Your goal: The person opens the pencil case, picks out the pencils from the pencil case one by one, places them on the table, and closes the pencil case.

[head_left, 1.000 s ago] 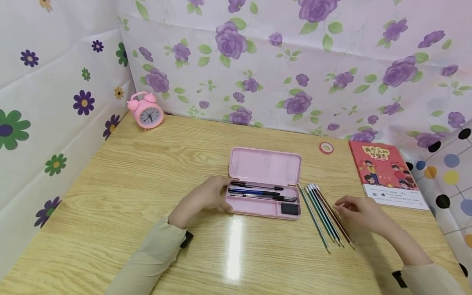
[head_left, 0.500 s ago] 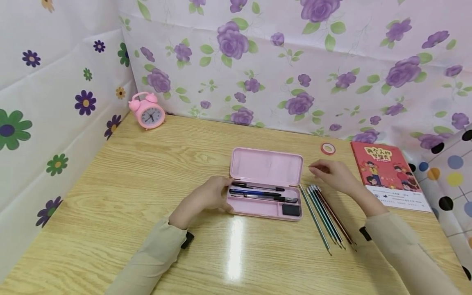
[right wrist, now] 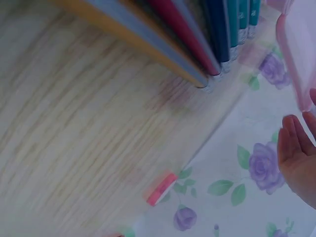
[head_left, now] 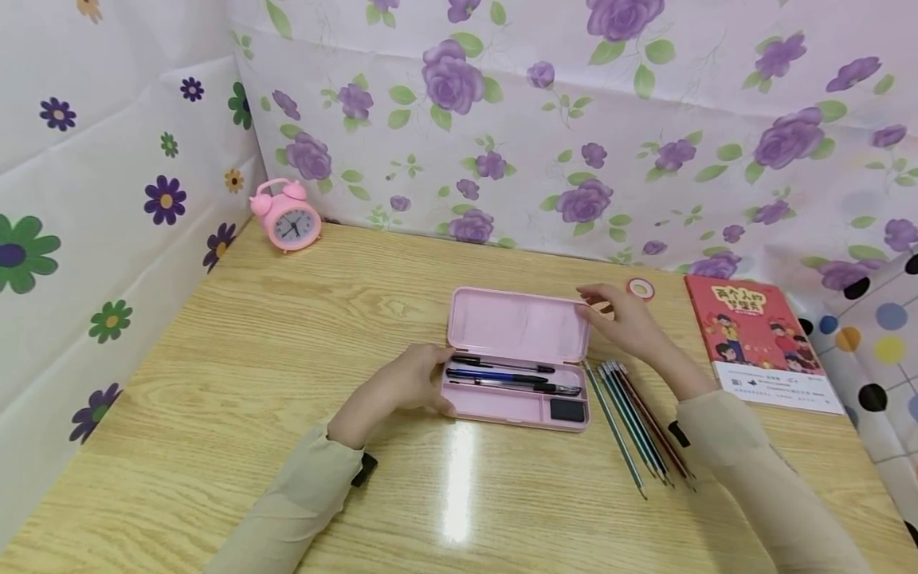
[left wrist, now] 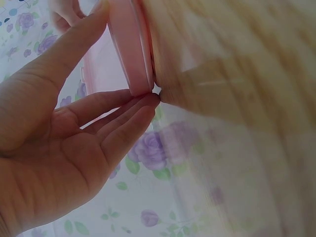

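Observation:
A pink pencil case (head_left: 502,399) lies on the table with its lid (head_left: 516,325) raised. Inside are a black pen (head_left: 502,364), a blue pen (head_left: 495,375), a clear pen with a black cap (head_left: 559,389) and a black eraser (head_left: 567,410). My left hand (head_left: 409,379) grips the left end of the base, thumb on the near side and fingers on the far side; the left wrist view shows the case end (left wrist: 131,54) between them. At the lid's upper right corner, my right hand (head_left: 627,323) pinches the edge between thumb and fingers.
Several pencils (head_left: 631,414) lie fanned just right of the case, below my right forearm. A small roll of tape (head_left: 641,289) sits behind the right hand, with a red book (head_left: 760,339) further right. A pink alarm clock (head_left: 290,223) stands at the back left corner.
My right hand has moved left and away from me, from beside the pencils to the lid's right corner. The left hand stays on the case.

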The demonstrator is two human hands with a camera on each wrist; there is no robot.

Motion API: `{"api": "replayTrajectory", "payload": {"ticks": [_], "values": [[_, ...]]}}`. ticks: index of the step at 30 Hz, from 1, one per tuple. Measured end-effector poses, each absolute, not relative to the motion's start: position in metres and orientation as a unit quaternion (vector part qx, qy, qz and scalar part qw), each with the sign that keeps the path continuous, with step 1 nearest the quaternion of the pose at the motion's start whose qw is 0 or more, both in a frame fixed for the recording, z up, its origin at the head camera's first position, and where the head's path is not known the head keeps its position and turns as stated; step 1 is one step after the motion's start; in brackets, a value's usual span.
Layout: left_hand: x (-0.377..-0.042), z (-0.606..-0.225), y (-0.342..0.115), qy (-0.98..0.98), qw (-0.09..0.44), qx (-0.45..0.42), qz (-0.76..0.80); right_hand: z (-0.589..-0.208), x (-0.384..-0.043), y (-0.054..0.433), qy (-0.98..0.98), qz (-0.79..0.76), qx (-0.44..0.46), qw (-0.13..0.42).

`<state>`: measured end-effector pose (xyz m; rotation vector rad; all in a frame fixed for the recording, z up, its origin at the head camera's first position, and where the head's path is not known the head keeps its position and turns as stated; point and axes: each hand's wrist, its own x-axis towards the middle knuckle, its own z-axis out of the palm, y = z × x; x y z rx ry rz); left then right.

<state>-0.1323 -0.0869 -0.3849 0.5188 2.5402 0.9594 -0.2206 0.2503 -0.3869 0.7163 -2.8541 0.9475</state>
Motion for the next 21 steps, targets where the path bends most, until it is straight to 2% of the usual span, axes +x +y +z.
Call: {"api": "replayTrajectory", "payload": {"ticks": [5, 8, 10, 16, 19, 21], "values": [[-0.132, -0.384, -0.086, 0.904, 0.192, 0.181, 0.336, -0.384, -0.207, 0.245, -0.904, 0.289, 0.294, 0.113], [-0.132, -0.384, -0.087, 0.905, 0.189, 0.184, 0.333, -0.383, -0.199, 0.238, -0.886, 0.29, 0.344, 0.114], [-0.132, -0.384, -0.087, 0.905, 0.187, 0.188, 0.332, -0.384, -0.193, 0.233, -0.878, 0.291, 0.373, 0.077], [-0.132, -0.384, -0.087, 0.905, 0.187, 0.187, 0.333, -0.387, -0.177, 0.221, -0.869, 0.281, 0.394, -0.101], [-0.132, -0.384, -0.087, 0.906, 0.186, 0.188, 0.332, -0.388, -0.172, 0.215, -0.862, 0.261, 0.404, -0.161], [-0.132, -0.384, -0.087, 0.905, 0.185, 0.189, 0.332, -0.389, -0.169, 0.212, -0.862, 0.244, 0.409, -0.174]]}}
